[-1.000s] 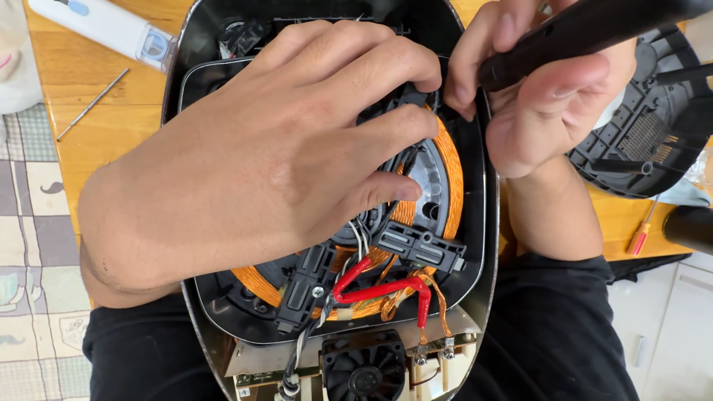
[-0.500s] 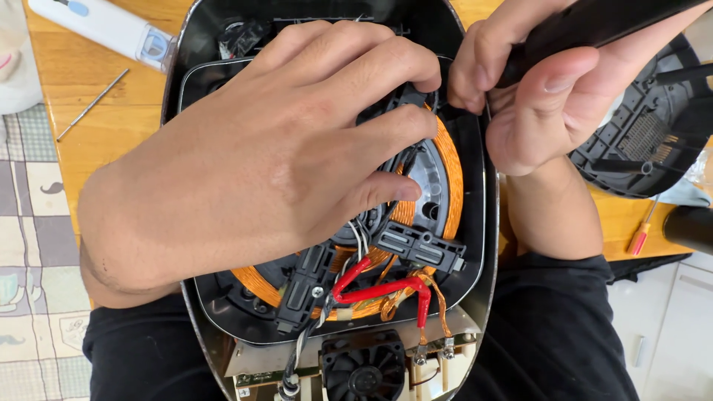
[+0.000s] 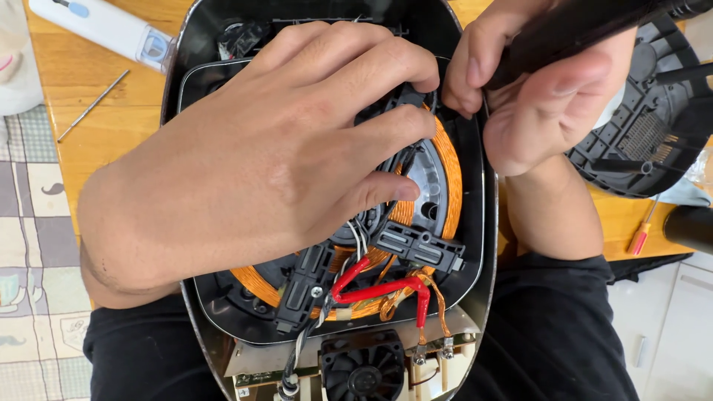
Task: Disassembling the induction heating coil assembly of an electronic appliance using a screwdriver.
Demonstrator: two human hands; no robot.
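Note:
An opened induction cooker point(image 3: 475, 245) lies in front of me, its black shell holding a round copper coil point(image 3: 445, 160) with black plastic ribs and red sleeved wires point(image 3: 375, 288). My left hand point(image 3: 252, 163) lies spread over the coil, fingertips pressing on the ribs and the grey centre. My right hand point(image 3: 535, 96) grips a black tool handle point(image 3: 572, 30) at the coil's upper right edge; the tool's tip is hidden behind my fingers. A small black fan point(image 3: 364, 367) sits at the near end.
The cooker rests on a wooden table point(image 3: 67, 82). A white and blue device point(image 3: 111, 30) and a thin metal rod point(image 3: 93, 105) lie at upper left. A black plastic cover point(image 3: 646, 126) and an orange-handled tool point(image 3: 640, 236) lie right. A checked cloth point(image 3: 30, 252) hangs left.
My right hand has shifted slightly left and down with the black handle, closer to the coil's edge. My left hand has stayed on the coil.

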